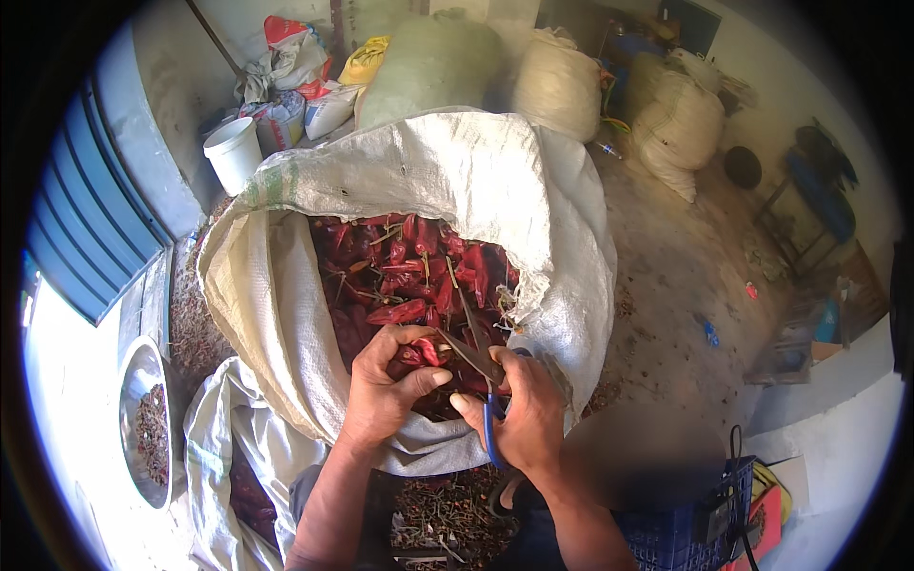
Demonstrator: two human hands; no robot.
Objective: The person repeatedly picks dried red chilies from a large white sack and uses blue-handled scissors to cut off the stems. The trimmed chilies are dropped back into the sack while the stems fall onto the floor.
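A large white woven sack (pixel 493 164) stands before me with its rim rolled back, full of dried red chili peppers (pixel 428 275). Over its near side, my left hand (pixel 389 385) pinches a red chili (pixel 426 351) between thumb and fingers. My right hand (pixel 525 410) grips scissors with blue handles (pixel 491 428). Their dark metal blades (pixel 468 350) are spread apart, the lower one close to the stem end of the held chili. Whether blade and stem touch, I cannot tell.
A metal basin (pixel 171 421) of dry scraps sits at the left. Beside it is a second white sack (pixel 214 428) with dark red contents. Stem litter (pixel 457 510) covers the floor by my feet. A blue plastic crate (pixel 657 532) stands at right, a white bucket (pixel 232 153) at back left.
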